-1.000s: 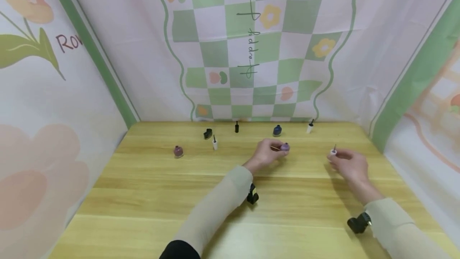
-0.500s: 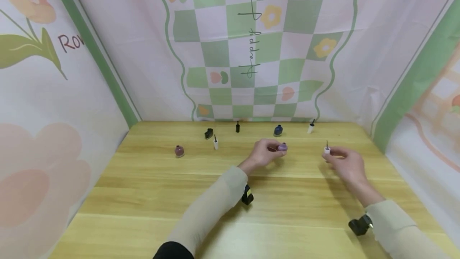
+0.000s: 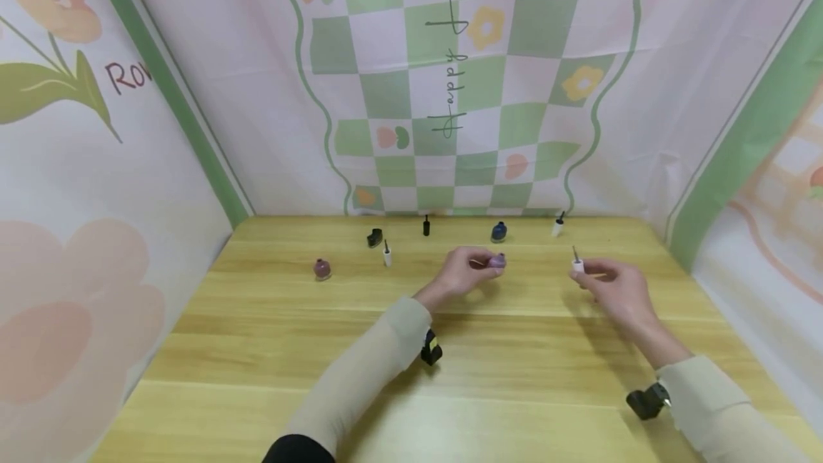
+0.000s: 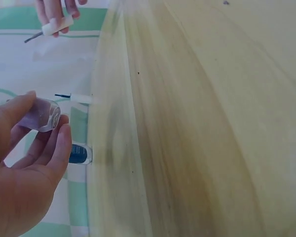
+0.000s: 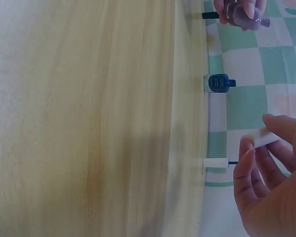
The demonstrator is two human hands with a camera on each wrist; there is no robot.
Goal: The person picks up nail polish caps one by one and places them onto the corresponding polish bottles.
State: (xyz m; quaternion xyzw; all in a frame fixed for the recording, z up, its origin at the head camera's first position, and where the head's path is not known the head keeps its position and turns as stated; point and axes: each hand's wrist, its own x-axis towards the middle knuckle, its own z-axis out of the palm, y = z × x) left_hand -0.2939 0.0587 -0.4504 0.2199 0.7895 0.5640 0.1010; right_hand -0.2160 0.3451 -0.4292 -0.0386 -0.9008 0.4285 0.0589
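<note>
Above the table's right half, my left hand (image 3: 464, 270) pinches a small purple nail polish bottle (image 3: 498, 261) between thumb and fingers. Its bare neck, without a cap, shows in the right wrist view, and the glass base of the bottle (image 4: 54, 117) faces the left wrist camera. Farther right, my right hand (image 3: 620, 290) grips a white nail polish cap (image 3: 577, 266) with its brush sticking upward. Fingertips and thumb close around the cap (image 5: 262, 137) in the right wrist view. Bottle and brush are apart, with a gap of tabletop between them.
Along the back stand a dark bottle (image 3: 375, 238), a black brush cap (image 3: 426, 227), a blue bottle (image 3: 499, 233) and a white brush cap (image 3: 557, 226). Nearer, at left, are a mauve bottle (image 3: 322, 270) and another white brush cap (image 3: 387, 256). A patterned curtain (image 3: 476, 91) borders the table.
My left hand has drifted a little left with the purple bottle. The right hand has also shifted left, carrying the white cap. The bottles and caps on the table stay put.
</note>
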